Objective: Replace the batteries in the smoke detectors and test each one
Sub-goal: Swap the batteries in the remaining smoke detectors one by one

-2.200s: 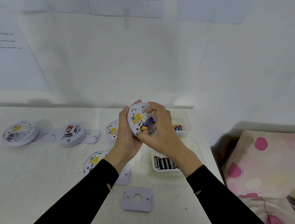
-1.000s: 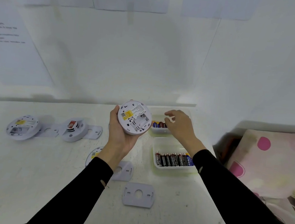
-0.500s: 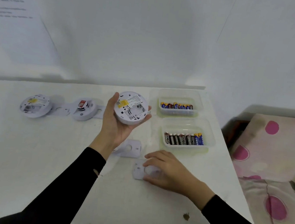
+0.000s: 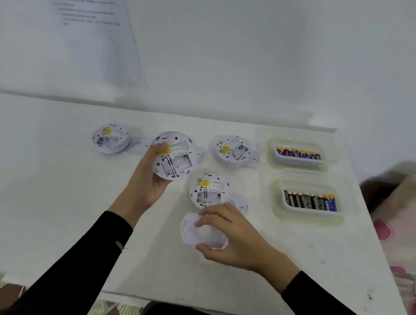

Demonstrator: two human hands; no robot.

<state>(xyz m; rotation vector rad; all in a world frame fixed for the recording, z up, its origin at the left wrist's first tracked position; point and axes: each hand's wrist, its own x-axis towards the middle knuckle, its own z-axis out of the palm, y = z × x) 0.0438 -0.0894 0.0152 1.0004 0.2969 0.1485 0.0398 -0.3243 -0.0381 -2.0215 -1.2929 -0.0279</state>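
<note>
Items counted on the table (image 4: 42,190)

Four smoke detectors (image 4: 174,156) are seen, two battery trays (image 4: 312,213), and one loose mounting plate (image 4: 190,230).

Soft, even, slightly dim light washes my white table (image 4: 42,190); shadows stay faint, edges bow, everything looks hazy, slightly blurred.

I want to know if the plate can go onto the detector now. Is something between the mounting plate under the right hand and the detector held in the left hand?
Nothing visible blocks it. The mounting plate lies on the table under the right hand; the held detector is in the left hand, its back bare. Another detector lies beside that path, not across it.
</note>
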